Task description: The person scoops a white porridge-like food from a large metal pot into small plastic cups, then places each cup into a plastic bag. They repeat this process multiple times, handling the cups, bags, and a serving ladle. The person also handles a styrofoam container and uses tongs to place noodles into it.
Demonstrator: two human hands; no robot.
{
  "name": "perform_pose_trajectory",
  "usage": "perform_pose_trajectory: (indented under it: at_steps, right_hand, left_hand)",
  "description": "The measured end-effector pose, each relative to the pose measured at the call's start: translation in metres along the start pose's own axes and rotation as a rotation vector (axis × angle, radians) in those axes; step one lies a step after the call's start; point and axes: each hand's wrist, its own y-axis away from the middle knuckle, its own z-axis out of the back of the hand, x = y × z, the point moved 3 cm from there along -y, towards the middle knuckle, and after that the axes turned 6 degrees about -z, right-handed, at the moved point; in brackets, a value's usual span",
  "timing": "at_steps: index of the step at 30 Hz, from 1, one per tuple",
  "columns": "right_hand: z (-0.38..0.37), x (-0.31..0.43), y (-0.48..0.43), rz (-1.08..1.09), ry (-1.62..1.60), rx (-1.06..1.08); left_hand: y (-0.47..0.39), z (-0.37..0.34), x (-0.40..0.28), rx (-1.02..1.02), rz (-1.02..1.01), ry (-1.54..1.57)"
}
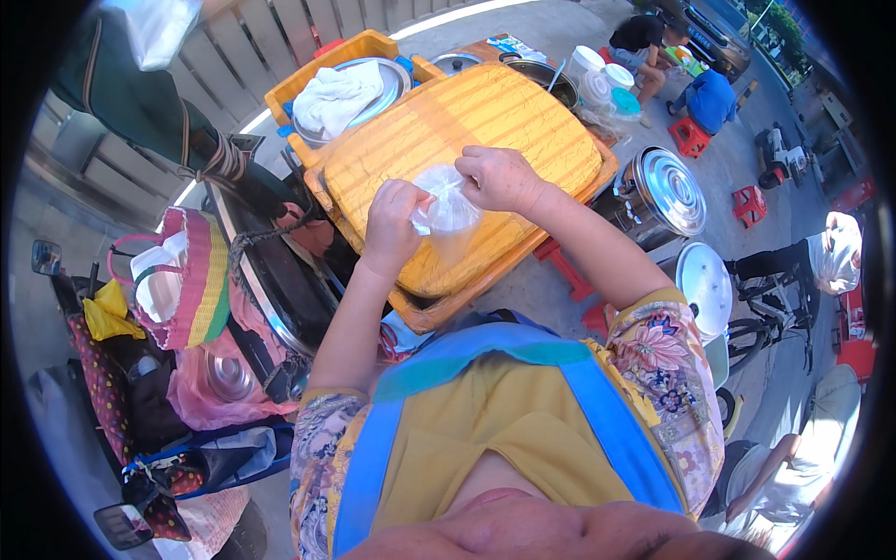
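Note:
A clear plastic bag [451, 210] with a gathered top hangs between my hands, over the near part of a yellow plastic lid [462, 133]. Its lower part looks cloudy, and I cannot tell what is inside. My left hand [392, 222] pinches the bag's left edge between thumb and fingers. On the other side, my right hand [498, 178] grips the right part of the gathered top with curled fingers. Both forearms reach forward over the lid's near edge.
A white cloth [339, 98] lies on a metal basin behind the lid. To the right stand a pot with a ladle [556, 77], white tubs [586, 61] and a large lidded steel pot [668, 192]. A striped woven bag [199, 276] is at left. People sit on red stools [691, 135] farther off.

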Motion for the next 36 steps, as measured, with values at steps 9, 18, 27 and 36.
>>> perform_pose_trajectory:
  at_steps: [9,18,27,36]
  right_hand:
    - [0.025,0.028,-0.019,0.042,-0.456,0.050]
    - [0.005,0.030,-0.030,-0.064,-0.670,0.040]
    - [0.019,0.005,-0.024,-0.389,-1.670,0.337]
    - [0.112,0.053,0.036,-0.367,-1.924,-0.159]
  left_hand:
    - [-0.005,-0.004,0.023,0.077,0.561,0.345]
    - [-0.009,-0.003,0.018,0.009,0.494,0.455]
    - [-0.003,-0.005,0.031,0.005,0.291,0.381]
    - [-0.032,-0.027,-0.015,0.402,-0.082,0.023]
